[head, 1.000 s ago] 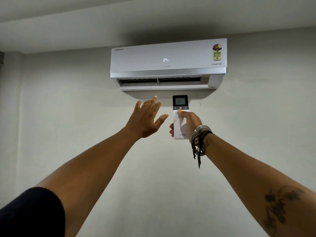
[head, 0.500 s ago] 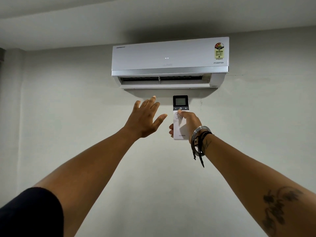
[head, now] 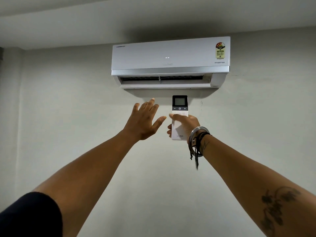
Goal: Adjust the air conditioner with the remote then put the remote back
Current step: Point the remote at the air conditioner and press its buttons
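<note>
A white wall-mounted air conditioner (head: 170,57) hangs high on the wall, its flap open and its front display showing two short dashes. Just below it I hold a white remote (head: 179,106) upright, its dark top screen blank. My right hand (head: 185,125) is shut around the remote's lower half, with the thumb lying across the white button area. My left hand (head: 144,121) is raised beside the remote, to its left, palm toward the unit, fingers spread, holding nothing.
A plain pale wall (head: 68,117) fills the view, with the ceiling (head: 102,17) above. A metal bangle and dark threads (head: 196,141) circle my right wrist. A dark edge (head: 1,53) shows at the far left.
The unit's display went from "24" to two dashes and the remote's screen went blank. My thumb slid down from the power-button row to the white buttons. Both hands stayed raised.
</note>
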